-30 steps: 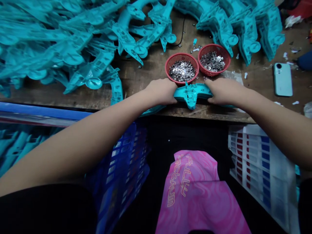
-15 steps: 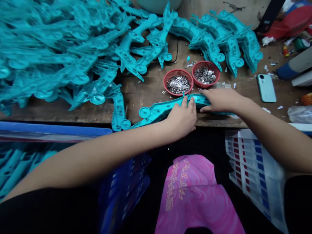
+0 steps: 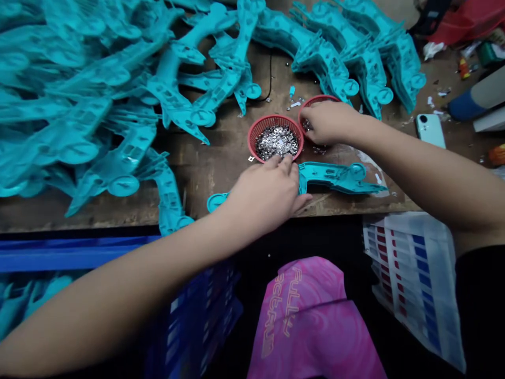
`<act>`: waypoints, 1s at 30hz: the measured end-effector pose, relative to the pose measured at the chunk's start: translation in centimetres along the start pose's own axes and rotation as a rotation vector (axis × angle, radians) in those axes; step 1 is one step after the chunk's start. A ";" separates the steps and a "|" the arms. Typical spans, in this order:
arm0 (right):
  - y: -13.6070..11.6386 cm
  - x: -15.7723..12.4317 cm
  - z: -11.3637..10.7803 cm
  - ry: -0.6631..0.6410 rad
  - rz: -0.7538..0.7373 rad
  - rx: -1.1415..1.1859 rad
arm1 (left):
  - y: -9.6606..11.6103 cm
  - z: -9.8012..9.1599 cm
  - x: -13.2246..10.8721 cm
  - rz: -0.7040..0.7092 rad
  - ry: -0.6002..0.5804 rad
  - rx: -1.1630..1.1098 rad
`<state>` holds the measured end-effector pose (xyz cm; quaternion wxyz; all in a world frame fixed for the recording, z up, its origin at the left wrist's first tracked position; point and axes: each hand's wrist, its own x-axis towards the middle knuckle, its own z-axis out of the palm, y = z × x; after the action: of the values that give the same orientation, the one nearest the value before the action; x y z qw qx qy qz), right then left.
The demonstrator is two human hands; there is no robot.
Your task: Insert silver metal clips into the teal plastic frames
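Observation:
A curved teal plastic part (image 3: 335,176) lies along the near edge of the bench. Across its left half rests my left hand (image 3: 266,192), fingers stretched forward and thumb apart. Those fingertips overlap the near rim of a red basket (image 3: 252,138) of small metal clips (image 3: 276,142); whether they touch the clips I cannot tell. My right hand (image 3: 329,122) reaches into a second red basket (image 3: 315,99), fingers pointing down among similar metal pieces. Its fingertips are hidden, so any piece between them cannot be seen.
A large heap of teal parts (image 3: 79,100) covers the bench's left side, with stacked ones (image 3: 327,58) at the back. A phone (image 3: 431,131) lies at right. Below the bench edge stand a blue crate (image 3: 79,252) and a white crate (image 3: 414,284).
My right hand has left the teal part and moved up and left into the farther basket. My left hand stays over the part, its fingertips now at the nearer basket's rim. The view has shifted.

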<state>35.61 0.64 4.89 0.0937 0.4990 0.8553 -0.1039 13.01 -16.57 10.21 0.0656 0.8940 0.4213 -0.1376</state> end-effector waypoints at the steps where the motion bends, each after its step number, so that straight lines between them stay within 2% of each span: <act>1: 0.3 0.3 0.5 -0.009 0.001 0.037 | -1.0 0.2 0.5 -0.011 0.009 -0.011; 4: 0.6 -0.2 1.1 0.023 0.019 0.115 | -4.0 1.1 2.3 -0.046 -0.021 -0.043; 8: -0.9 -2.1 1.1 0.059 -0.003 0.156 | -6.3 2.3 4.0 -0.144 -0.238 -0.071; 10: -1.7 -2.8 1.5 0.087 -0.030 0.172 | -6.7 2.6 4.5 -0.175 -0.296 -0.051; 15: -2.3 -3.2 2.6 0.169 -0.026 0.176 | -6.7 2.4 4.7 -0.264 -0.308 -0.029; 20: -2.3 -3.0 2.9 0.075 -0.070 0.013 | -6.7 1.7 4.7 -0.352 -0.360 -0.024; 25: -2.6 -2.4 4.1 0.065 -0.056 -0.025 | -6.8 0.8 4.2 -0.320 -0.302 -0.074; 28: -2.1 -1.8 4.8 0.121 -0.084 -0.008 | -6.1 -0.4 3.3 -0.315 -0.204 -0.121; 30: -1.5 -1.7 4.2 0.166 -0.131 0.016 | -5.2 -1.5 2.3 -0.307 -0.111 -0.160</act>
<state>35.32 -2.66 1.39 0.0114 0.4498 0.8899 -0.0751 10.63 -11.23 10.93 0.1380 0.8021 0.5582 -0.1612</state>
